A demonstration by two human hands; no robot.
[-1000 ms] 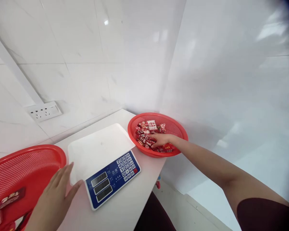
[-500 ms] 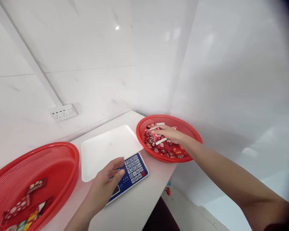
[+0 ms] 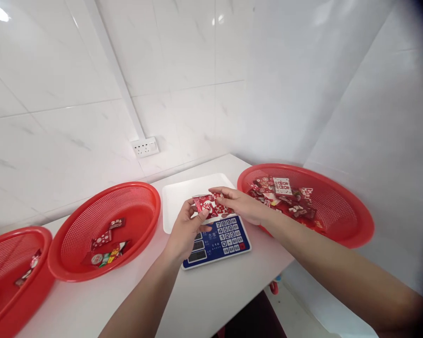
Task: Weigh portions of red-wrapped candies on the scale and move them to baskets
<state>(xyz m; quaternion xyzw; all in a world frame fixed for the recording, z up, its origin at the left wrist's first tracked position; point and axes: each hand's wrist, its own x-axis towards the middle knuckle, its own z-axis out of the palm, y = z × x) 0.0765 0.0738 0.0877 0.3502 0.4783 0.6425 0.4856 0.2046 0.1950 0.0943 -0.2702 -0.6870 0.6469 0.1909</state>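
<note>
Pressure should stay light, so from here I'd hold the left hand point(image 3: 186, 230), nearly closed on a red packet point(image 3: 206, 204), and the right hand point(image 3: 245, 205), curled on the patterned packet point(image 3: 221, 208) beside it, level above the scale point(image 3: 212, 244).

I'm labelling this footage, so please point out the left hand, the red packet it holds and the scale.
Left hand point(image 3: 186, 229), head view: behind the thumb.
Red packet point(image 3: 204, 203), head view: its printed face.
Scale point(image 3: 214, 238), head view: its blue panel, beside the number keys.
</note>
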